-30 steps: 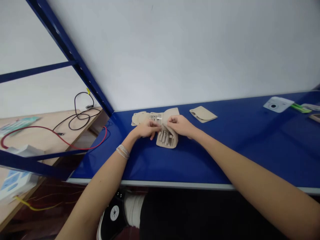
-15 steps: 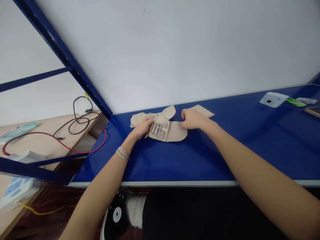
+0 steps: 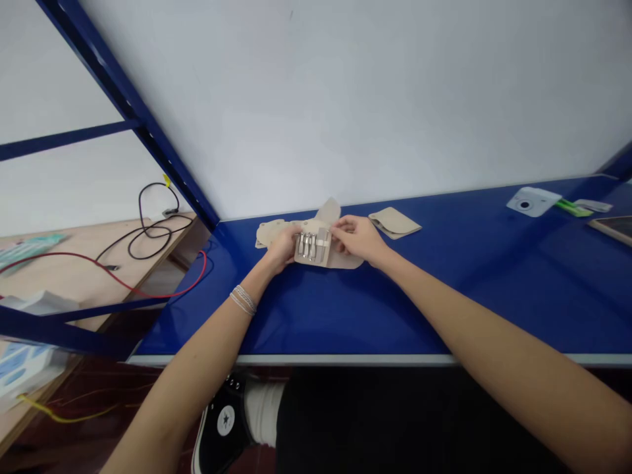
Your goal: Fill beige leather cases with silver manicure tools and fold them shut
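Observation:
A beige manicure case [image 3: 320, 257] lies opened out on the blue table, with several small metal grooming tools [image 3: 307, 246] in its left panel. My left hand [image 3: 284, 246] is closed on the left edge of that panel, thumb on top. My right hand [image 3: 356, 236] has its thumb and forefinger pinched at the panel's upper right edge, over the flap that spreads to the right. Whether it also touches a tool there I cannot make out. Behind and left of my left hand lie more beige cases [image 3: 269, 232], partly covered.
A folded beige case [image 3: 395, 222] lies right of my right hand. Farther right are a white camera-shaped packet [image 3: 533, 201], a green item [image 3: 573, 208] and a flat dark-faced object [image 3: 612, 229]. A blue frame post [image 3: 143, 125] and a cable-strewn wooden bench [image 3: 89, 230] stand left.
My right hand has moved left from the flap's outer end to the tool panel's edge. The folded case on the right is now uncovered. My left hand keeps its hold.

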Motion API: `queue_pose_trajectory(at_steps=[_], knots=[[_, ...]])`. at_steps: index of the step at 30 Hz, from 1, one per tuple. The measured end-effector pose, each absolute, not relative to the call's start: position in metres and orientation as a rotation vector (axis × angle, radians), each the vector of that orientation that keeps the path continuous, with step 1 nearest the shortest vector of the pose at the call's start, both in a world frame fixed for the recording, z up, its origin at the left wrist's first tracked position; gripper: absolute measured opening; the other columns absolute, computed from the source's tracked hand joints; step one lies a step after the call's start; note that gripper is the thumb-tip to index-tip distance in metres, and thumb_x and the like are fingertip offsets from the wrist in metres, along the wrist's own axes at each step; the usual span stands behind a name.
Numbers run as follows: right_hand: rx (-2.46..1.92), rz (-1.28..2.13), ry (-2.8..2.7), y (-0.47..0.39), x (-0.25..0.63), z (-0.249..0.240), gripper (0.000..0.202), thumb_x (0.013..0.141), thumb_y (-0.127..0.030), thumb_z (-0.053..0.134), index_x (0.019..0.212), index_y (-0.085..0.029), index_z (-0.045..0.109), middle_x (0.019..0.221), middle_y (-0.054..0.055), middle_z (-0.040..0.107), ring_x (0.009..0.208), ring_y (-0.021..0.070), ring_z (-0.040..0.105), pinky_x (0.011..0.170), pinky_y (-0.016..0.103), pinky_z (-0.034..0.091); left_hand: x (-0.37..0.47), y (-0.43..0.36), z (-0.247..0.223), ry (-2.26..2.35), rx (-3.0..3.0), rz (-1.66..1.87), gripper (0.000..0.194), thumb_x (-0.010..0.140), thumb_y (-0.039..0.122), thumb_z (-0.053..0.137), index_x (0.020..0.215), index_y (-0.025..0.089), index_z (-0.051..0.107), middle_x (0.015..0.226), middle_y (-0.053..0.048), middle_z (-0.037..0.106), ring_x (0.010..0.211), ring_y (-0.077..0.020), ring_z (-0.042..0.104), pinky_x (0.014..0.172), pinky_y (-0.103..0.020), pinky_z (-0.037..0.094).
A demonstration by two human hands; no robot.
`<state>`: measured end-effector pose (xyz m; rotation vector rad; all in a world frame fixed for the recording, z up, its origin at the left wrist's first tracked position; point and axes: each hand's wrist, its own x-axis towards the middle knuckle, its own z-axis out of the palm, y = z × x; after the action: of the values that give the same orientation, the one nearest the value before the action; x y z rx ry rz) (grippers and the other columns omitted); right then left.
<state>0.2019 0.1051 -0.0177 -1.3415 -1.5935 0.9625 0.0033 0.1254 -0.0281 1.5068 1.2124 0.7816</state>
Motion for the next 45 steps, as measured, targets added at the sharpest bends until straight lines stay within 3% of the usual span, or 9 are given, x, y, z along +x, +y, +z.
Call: queue_pose_trajectory(at_steps=[5,9,12,16,21,26,33,38,45], knots=[[-1.347,0.911,-1.598,0.106,0.203,-0.019,0.019,0.083,-0.035,0.062,0.087,-0.017,0.063,0.072,0.004,0.067,0.049,0.0117,0.058,0.043,0.022,0.041,0.007,0.123,-0.026,1.187,1.338,0.856,0.027,0.087,0.045,0.041,0.078,0.02,0.048,0.046,0.005,0.036,0.032,-0.0087,0.031,0.034,-0.023,0.014],[-1.357,0.904,-1.612,0.106,0.203,-0.022,0.023,0.084,-0.039,0.058,0.087,-0.017,0.064,0.069,0.004,0.067,0.047,0.0121,0.058,0.043,0.023,0.04,0.009,0.118,-0.022,1.125,1.336,0.83,0.038,0.091,0.05,0.036,0.076,0.018,0.049,0.047,0.002,0.043,0.033,-0.0081,0.034,0.034,-0.023,0.016],[-1.396,0.861,-1.651,0.107,0.203,-0.024,0.026,0.085,-0.041,0.056,0.085,-0.017,0.066,0.058,0.002,0.063,0.048,0.0133,0.057,0.048,0.024,0.042,0.01,0.11,-0.019,1.083,1.416,0.847,0.033,0.083,0.049,0.061,0.09,0.018,0.053,0.051,0.005,0.048,0.034,-0.0055,0.035,0.034,-0.02,0.02],[-1.371,0.801,-1.696,0.106,0.204,-0.024,0.023,0.084,-0.037,0.056,0.082,-0.017,0.066,0.057,0.001,0.063,0.052,0.0134,0.06,0.057,0.025,0.046,0.009,0.103,-0.017,1.063,1.58,0.776,0.063,0.062,0.036,0.085,0.11,0.019,0.047,0.059,0.007,0.056,0.036,-0.0045,0.04,0.034,-0.019,0.024],[-1.418,0.854,-1.752,0.106,0.204,-0.022,0.017,0.081,-0.031,0.06,0.084,-0.016,0.068,0.057,0.0,0.063,0.049,0.0113,0.055,0.055,0.024,0.044,0.007,0.103,-0.018,1.087,1.66,0.747,0.075,0.064,0.037,0.084,0.124,0.019,0.043,0.056,0.008,0.051,0.036,-0.0044,0.039,0.037,-0.018,0.028],[-1.399,1.031,-1.704,0.103,0.203,-0.016,0.015,0.077,-0.025,0.066,0.087,-0.014,0.067,0.055,-0.002,0.06,0.044,0.0076,0.047,0.049,0.022,0.04,0.007,0.105,-0.023,1.011,1.682,0.802,0.097,0.052,0.023,0.088,0.133,0.022,0.035,0.077,0.003,0.06,0.062,-0.012,0.059,0.055,-0.023,0.047],[-1.328,1.274,-1.597,0.103,0.207,-0.012,0.013,0.075,-0.021,0.07,0.085,-0.012,0.068,0.053,-0.001,0.059,0.038,0.0046,0.037,0.038,0.02,0.029,0.006,0.103,-0.024,0.967,1.778,0.81,0.085,0.063,0.025,0.081,0.134,0.022,0.033,0.064,0.008,0.047,0.051,-0.0089,0.049,0.049,-0.02,0.038],[-1.289,1.317,-1.61,0.104,0.209,-0.012,0.015,0.075,-0.025,0.073,0.082,-0.013,0.07,0.055,0.001,0.062,0.039,0.0057,0.041,0.039,0.021,0.032,0.008,0.101,-0.022,0.974,1.773,0.811,0.083,0.064,0.026,0.081,0.133,0.023,0.035,0.062,0.009,0.046,0.05,-0.0078,0.046,0.05,-0.02,0.037],[-1.328,1.317,-1.632,0.095,0.204,-0.005,0.013,0.077,-0.02,0.07,0.067,-0.013,0.065,0.05,-0.001,0.057,0.037,0.0047,0.035,0.039,0.022,0.027,0.01,0.099,-0.021,0.936,1.699,0.768,0.086,0.061,0.027,0.083,0.133,0.023,0.036,0.071,0.005,0.057,0.059,-0.0106,0.054,0.057,-0.023,0.045]])
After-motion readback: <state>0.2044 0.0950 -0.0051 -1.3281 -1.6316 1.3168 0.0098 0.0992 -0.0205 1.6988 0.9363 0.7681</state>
